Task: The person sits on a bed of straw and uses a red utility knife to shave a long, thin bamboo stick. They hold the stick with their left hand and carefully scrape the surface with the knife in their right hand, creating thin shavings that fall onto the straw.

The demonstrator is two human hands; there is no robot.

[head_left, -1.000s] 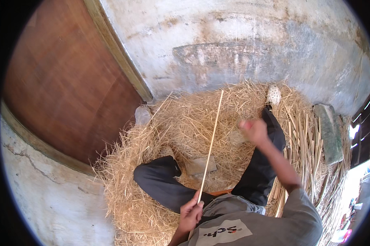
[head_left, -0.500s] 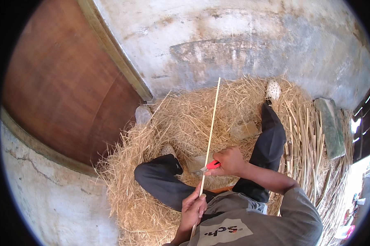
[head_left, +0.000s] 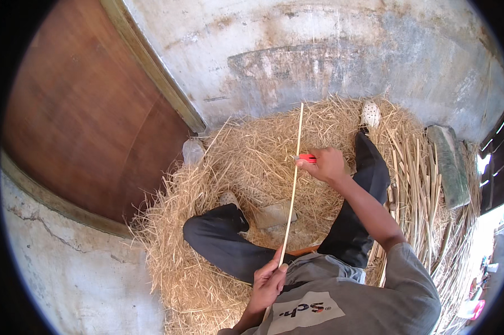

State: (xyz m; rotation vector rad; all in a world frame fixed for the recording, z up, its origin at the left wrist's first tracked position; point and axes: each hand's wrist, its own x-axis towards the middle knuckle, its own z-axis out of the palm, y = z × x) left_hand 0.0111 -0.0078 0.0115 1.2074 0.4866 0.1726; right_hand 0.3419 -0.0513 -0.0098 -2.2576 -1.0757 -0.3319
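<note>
A long, thin pale strip, apparently bamboo [head_left: 292, 207], slants away from my lap toward the wall. Near my waist, my left hand [head_left: 269, 281] pinches its lower part between thumb and fingers. My right hand [head_left: 328, 165] is wrapped round a red utility knife [head_left: 307, 158] farther up the strip, its blade end against the strip. Most of the knife's handle is hidden in the fist. A small curl of shaving shows beside the blade.
Straw-like shavings [head_left: 252, 151] cover the ground between my legs and around them. A bundle of split strips [head_left: 416, 178] lies at right beside a greenish stone block [head_left: 450, 167]. Flat bricks [head_left: 275, 215] lie between my feet. A brown door [head_left: 90, 111] and a stained wall [head_left: 330, 61] bound the space.
My right hand has slid the knife up along the strip, away from my body, with the arm straightening. My left hand keeps its hold near my waist.
</note>
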